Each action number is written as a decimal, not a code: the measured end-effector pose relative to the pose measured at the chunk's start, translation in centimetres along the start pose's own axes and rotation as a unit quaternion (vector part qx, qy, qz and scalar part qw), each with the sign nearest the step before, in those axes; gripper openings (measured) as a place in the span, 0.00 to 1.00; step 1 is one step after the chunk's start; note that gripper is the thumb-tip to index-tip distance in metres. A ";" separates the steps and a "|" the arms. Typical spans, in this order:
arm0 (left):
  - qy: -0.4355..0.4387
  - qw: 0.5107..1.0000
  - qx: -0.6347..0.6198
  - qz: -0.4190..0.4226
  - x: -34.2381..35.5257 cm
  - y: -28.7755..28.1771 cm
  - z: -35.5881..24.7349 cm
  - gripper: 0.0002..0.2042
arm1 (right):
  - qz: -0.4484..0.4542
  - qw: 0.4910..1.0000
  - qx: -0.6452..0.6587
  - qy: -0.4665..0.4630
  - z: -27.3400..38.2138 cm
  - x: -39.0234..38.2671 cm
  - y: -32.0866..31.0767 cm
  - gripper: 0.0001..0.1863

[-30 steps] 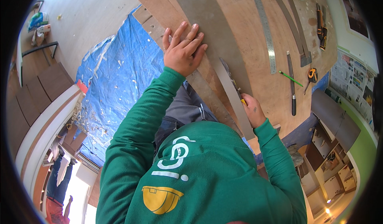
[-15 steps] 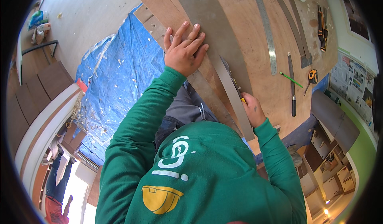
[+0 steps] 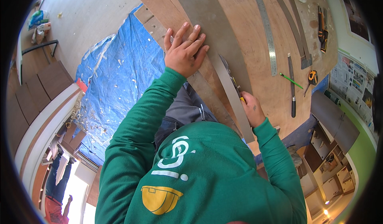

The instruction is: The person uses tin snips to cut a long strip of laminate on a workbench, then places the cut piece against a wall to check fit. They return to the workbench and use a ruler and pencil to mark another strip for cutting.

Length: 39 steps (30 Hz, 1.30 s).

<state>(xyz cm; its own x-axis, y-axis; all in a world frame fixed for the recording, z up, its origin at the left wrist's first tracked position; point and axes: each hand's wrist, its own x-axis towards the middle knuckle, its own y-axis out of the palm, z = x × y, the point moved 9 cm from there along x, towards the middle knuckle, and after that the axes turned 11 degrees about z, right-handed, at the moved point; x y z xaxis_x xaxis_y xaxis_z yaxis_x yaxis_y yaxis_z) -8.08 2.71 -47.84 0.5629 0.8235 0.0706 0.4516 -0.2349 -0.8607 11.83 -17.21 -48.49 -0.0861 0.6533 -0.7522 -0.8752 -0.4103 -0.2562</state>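
My left hand [image 3: 184, 50] lies with fingers spread across a wooden board [image 3: 171, 8] and the edge of a long grey-brown strip [image 3: 211, 16]. Closed around the rear of a narrow dark hand tool [image 3: 228, 70] is my right hand [image 3: 252, 108]. That tool has metal and yellow parts and a pointed front end; its exact kind is unclear, and the fingers hide its rear. Against its left side runs a thin light-grey strip [image 3: 235, 102], whose near end reaches my right forearm.
On the wooden worktop [image 3: 247, 36] lie a steel ruler [image 3: 266, 28], a black-handled file [image 3: 292, 84], a green pencil [image 3: 291, 79], a tape measure [image 3: 313, 77] and utility knives [image 3: 322, 28]. A blue tarp [image 3: 119, 72] with scraps covers floor at left. Another person [image 3: 56, 200] is far lower left.
The tool in my right hand has shifted very slightly, away from me. My left hand stays in place on the board.
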 end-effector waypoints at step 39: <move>-0.002 1.000 0.004 -0.006 0.0 0.1 0.2 0.16 | -0.013 1.000 0.004 0.009 1.1 1.0 -0.4 0.17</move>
<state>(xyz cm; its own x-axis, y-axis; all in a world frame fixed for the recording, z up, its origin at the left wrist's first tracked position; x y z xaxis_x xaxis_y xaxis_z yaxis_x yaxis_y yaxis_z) -8.17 2.79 -48.02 0.5545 0.8285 0.0790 0.4533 -0.2210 -0.8635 11.53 -15.68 -48.51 -0.0553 0.6513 -0.7568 -0.8805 -0.3892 -0.2706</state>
